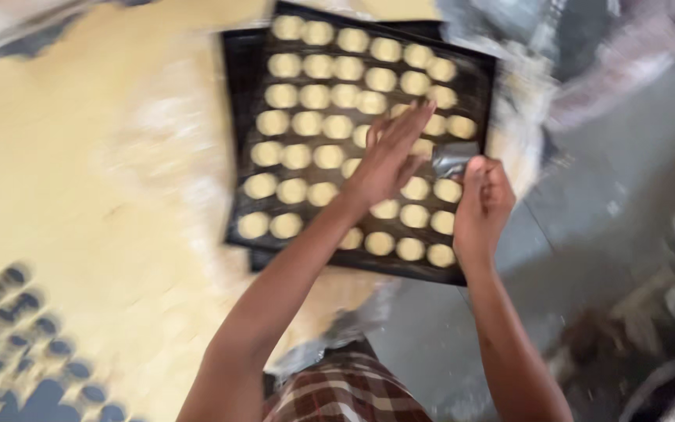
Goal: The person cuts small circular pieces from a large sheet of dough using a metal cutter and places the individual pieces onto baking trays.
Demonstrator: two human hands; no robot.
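A black baking tray (236,141) lies on the pale worktop, filled with rows of small round dough discs (314,98). My left hand (388,156) hovers flat over the tray's right half, fingers stretched out and holding nothing. Just to its right, my right hand (482,203) is closed around a small metal scraper (453,159), whose blade sits at the tray's right side. The frame is blurred by motion.
A rolled sheet of pale dough (80,203) covers the floured worktop left of the tray, with round cut-out holes (17,312) at lower left. Grey floor (611,156) lies to the right. Checked cloth (345,391) shows at the bottom.
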